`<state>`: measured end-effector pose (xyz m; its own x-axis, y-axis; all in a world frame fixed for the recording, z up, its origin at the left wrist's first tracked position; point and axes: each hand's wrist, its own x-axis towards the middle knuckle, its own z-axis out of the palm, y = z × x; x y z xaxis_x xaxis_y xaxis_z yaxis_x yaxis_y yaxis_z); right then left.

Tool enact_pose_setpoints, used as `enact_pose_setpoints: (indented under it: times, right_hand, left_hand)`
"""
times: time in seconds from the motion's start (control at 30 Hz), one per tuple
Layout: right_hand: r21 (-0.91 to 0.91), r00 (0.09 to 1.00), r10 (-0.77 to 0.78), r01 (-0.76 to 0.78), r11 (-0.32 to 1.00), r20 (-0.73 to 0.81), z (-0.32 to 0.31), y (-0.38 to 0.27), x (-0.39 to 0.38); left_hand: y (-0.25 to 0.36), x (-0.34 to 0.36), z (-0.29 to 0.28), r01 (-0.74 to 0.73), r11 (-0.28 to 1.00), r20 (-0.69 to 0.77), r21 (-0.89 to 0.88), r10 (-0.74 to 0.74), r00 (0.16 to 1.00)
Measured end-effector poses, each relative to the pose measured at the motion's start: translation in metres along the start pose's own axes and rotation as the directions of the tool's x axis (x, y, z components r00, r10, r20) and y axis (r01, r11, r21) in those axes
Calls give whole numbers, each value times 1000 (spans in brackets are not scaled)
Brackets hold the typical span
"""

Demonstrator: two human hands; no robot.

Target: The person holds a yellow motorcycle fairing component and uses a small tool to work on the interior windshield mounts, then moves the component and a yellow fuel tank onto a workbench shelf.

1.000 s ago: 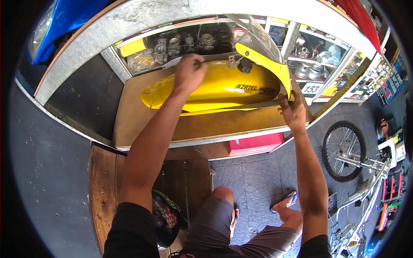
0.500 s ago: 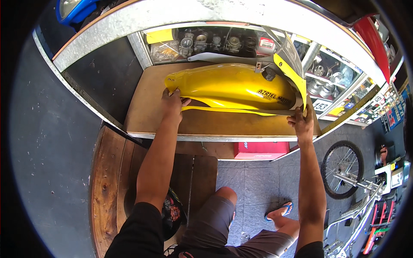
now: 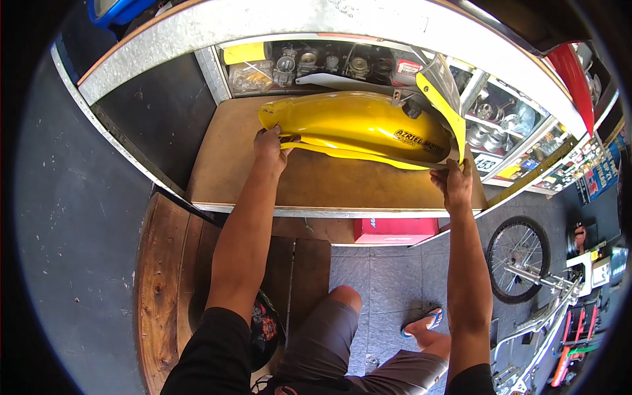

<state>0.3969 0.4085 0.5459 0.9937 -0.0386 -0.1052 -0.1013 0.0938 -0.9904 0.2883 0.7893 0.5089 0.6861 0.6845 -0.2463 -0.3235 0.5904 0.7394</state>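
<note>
A glossy yellow motorcycle fender (image 3: 349, 118) lies lengthwise on the brown shelf board (image 3: 309, 189), with dark lettering near its right end. Along its near side runs a thin yellow body panel (image 3: 395, 163), whose bent section (image 3: 442, 105) rises at the right. My left hand (image 3: 270, 148) is closed on the panel's left end, with its fingers by the fender's tip. At the right corner, my right hand (image 3: 454, 183) pinches the panel's edge between thumb and fingers. A metal bracket and a dark round part (image 3: 413, 107) sit at the fender's far side.
Behind the shelf, carburetors (image 3: 307, 62) stand in a display case. A pale metal frame (image 3: 309, 20) arches over the shelf. Below are a red box (image 3: 395, 230) and a wooden bench (image 3: 158, 289) holding a black helmet (image 3: 266, 329). A wheel (image 3: 519, 260) stands at the right.
My left hand has shifted slightly right and up, and my right hand slightly left and up. The panel's near edge has risen, while the fender's left tip has moved a little right.
</note>
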Motion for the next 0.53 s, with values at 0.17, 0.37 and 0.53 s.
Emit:
enact_pose_setpoints:
  times: [0.17, 0.37, 0.53]
  right_hand:
    - [-4, 997, -58, 59, 998, 52, 0, 2, 9]
    - [-59, 994, -49, 54, 997, 94, 0, -1, 6]
    - [-11, 986, -45, 47, 999, 161, -5, 6, 11]
  left_hand:
    - [-6, 4, 0, 48, 980, 64, -191, -36, 997]
    - [-21, 17, 4, 13, 921, 66, -390, 14, 998]
    - [-25, 13, -1, 21, 890, 118, -455, 37, 992]
